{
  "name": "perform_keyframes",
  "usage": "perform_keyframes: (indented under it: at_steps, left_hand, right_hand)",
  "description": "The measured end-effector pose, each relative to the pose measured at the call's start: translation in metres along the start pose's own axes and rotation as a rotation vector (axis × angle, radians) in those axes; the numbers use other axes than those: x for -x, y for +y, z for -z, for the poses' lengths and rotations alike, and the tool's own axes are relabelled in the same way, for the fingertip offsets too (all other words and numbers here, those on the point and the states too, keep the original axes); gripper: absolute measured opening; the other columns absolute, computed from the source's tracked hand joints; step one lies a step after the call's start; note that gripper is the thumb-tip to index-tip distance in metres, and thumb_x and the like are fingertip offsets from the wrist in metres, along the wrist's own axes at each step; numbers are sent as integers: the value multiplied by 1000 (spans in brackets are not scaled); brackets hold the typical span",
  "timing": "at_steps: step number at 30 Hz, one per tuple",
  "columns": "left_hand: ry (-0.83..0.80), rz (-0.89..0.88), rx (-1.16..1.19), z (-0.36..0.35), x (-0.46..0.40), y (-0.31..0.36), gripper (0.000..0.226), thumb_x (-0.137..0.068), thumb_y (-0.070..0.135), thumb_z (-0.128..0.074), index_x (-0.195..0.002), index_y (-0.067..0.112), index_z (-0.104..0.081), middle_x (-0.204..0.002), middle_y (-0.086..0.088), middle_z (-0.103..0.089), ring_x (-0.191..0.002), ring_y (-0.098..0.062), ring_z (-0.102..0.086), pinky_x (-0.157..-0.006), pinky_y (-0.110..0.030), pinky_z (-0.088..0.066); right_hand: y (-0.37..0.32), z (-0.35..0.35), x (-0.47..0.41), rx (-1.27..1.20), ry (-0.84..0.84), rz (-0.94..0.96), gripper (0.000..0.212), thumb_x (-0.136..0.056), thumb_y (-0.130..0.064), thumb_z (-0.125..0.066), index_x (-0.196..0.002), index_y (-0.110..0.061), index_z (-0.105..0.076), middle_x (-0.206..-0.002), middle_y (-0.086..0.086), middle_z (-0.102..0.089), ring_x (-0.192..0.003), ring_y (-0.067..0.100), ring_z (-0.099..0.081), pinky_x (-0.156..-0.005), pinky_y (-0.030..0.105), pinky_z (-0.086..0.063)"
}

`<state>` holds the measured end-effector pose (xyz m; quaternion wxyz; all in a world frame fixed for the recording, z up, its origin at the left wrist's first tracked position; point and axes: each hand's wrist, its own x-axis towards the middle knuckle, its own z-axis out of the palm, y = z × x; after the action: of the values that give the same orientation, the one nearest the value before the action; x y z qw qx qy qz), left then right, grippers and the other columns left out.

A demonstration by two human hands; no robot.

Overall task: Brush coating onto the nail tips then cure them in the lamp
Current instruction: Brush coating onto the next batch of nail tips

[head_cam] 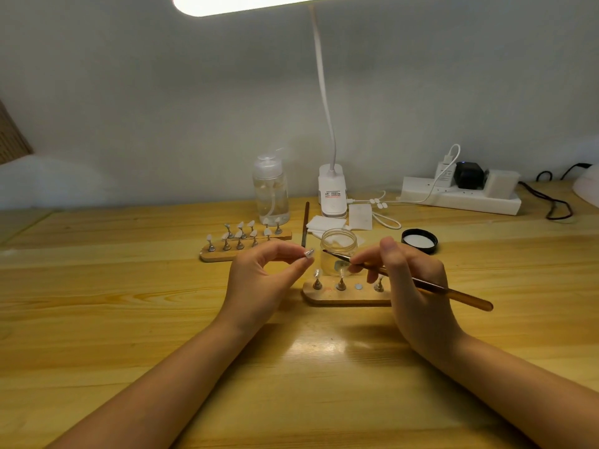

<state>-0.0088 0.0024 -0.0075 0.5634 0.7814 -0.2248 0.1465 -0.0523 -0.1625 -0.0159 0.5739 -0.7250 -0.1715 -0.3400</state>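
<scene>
My left hand pinches a small nail tip on its metal holder between thumb and forefinger, lifted above the table. My right hand grips a brown brush, its bristle end pointing left, a short gap from the held tip. Just behind my hands lies a small wooden stand with three nail tips on pegs and one bare magnet spot. An open clear jar stands behind that stand. The curing lamp's white edge shows at the far right.
A second wooden stand with several nail tips sits at the back left. Behind it are a clear pump bottle, a nail file, white wipes, a clip desk lamp, the jar's black lid and a power strip.
</scene>
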Motion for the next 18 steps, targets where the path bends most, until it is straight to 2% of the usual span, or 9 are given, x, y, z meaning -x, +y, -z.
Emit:
perform_keyframes:
  at_steps: [5, 13, 16, 18]
  left_hand:
    - [1, -31, -28, 1, 0, 0, 22, -74, 9, -70, -78, 30, -67, -85, 16, -65, -84, 6, -59, -74, -3, -42]
    - [-22, -37, -22, 0, 0, 0, 26, -75, 7, -69, -80, 32, -66, -83, 17, -65, -83, 8, -59, -73, -2, -41]
    - [-13, -29, -23, 1, 0, -1, 25, -75, 7, -69, -83, 31, -66, -84, 16, -65, -84, 10, -58, -75, -2, -41]
    - [-12, -18, -22, 0, 0, -1, 24, -76, 8, -68, -84, 31, -66, -85, 17, -64, -86, 11, -58, -76, -2, -40]
  right_hand:
    - [0, 0, 0, 43, -46, 26, 33, -90, -36, -37, -78, -18, -62, -75, -9, -63, -72, -3, -59, -61, 7, -42]
    - [1, -5, -5, 137, -117, 104, 38, -89, -33, -37, -87, -8, -65, -82, -5, -63, -77, -6, -59, -66, 8, -44]
    - [2, -3, -2, 117, -121, 120, 45, -90, -39, -34, -81, -9, -66, -77, -6, -63, -72, -7, -58, -64, 7, -42]
    - [2, 0, 2, 75, -115, 105, 46, -91, -44, -31, -73, -17, -64, -69, -8, -63, -66, -4, -59, -62, 8, -41]
